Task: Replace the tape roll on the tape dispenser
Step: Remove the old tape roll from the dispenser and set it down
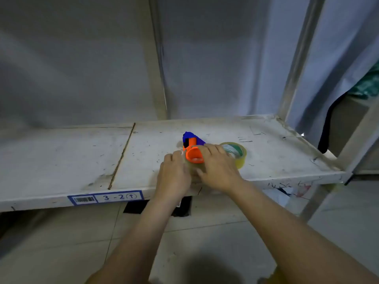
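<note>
**Desk:** What are the fingers doing?

**Photographer:** Both hands work at the tape dispenser (191, 147) on a scuffed white shelf (61, 160). The left hand (173, 177) curls its fingers (170, 158) against the near-left side of a clear tape roll (193, 168) sitting under the dispenser's orange hub (194, 154). The right hand (218, 171) lies over the right side, fingers spread across the top, thumb (202, 173) pressed to the roll's near face. Both appear clamped on that roll, though the contact on the far side is hidden.

**Desk:** Where does the task's thing lie from them?

**Photographer:** Directly between the hands, hub axis pointing up and slightly toward the camera; the blue body (191, 137) extends away from the person. Neither hand is clearly nearer; the right covers more of it. A second, yellowish roll (239, 155) lies just beyond the right knuckles, close beside the dispenser, tilted on its edge.

**Desk:** Materials?

**Photographer:** Glossy hard plastic on the dispenser, a smooth cylinder for the hub. The clear roll is nearly transparent and hard to outline. The yellowish roll shows a pale core with green print. The shelf is painted metal, scratched, with a blue-bordered label (105, 197) reading "3-2" on its front lip.
</note>
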